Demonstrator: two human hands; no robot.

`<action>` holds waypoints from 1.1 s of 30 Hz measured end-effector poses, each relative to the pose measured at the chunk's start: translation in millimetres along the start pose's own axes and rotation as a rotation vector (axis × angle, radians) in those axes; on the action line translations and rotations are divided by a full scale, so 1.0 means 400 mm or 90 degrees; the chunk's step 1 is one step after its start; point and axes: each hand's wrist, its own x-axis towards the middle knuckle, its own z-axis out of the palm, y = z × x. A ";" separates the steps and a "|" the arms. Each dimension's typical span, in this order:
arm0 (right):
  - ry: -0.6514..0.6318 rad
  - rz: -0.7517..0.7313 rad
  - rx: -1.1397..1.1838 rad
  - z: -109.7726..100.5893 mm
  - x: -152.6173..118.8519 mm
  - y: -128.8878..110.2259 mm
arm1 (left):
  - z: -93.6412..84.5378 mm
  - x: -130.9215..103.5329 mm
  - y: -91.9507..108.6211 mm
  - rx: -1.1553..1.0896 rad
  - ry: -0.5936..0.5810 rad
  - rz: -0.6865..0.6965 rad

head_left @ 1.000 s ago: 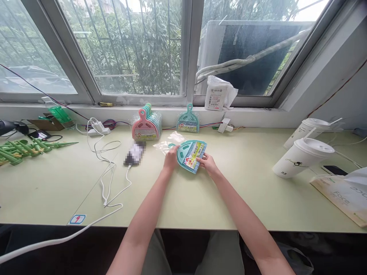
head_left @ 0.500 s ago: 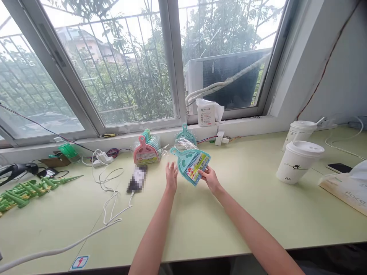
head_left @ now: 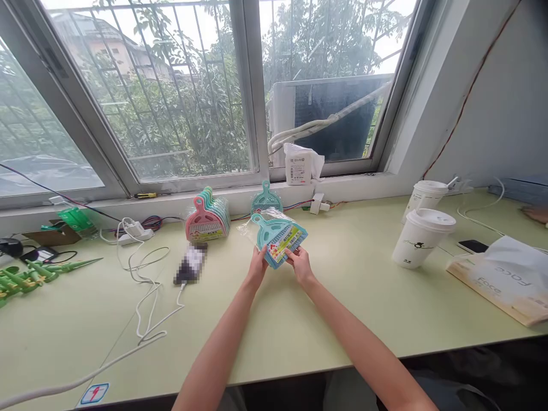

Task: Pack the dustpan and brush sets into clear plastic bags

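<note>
A teal dustpan and brush set (head_left: 274, 233) in clear plastic wrap, with a yellow label, is held tilted above the table between both hands. My left hand (head_left: 258, 266) grips its lower left corner, fingers closed. My right hand (head_left: 301, 264) pinches its lower right edge by the label. Beyond it, another teal dustpan set (head_left: 266, 200) leans against the window ledge. To the left stands a row of several wrapped sets, a pink one (head_left: 205, 221) in front and green ones behind.
A charging phone (head_left: 191, 264) and a white cable (head_left: 149, 297) lie left. White cups (head_left: 423, 238) and a tissue pack (head_left: 500, 279) are right. Green plastic pieces (head_left: 29, 277) lie far left. Part of another person's hand (head_left: 537, 214) shows at the right edge.
My left hand has gone from open beside the dustpan set to gripping its lower left corner. The set has turned more upright. The view has shifted slightly to the right.
</note>
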 end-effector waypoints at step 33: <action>-0.036 -0.034 -0.131 0.020 -0.007 0.015 | 0.028 -0.053 0.045 1.091 0.169 0.445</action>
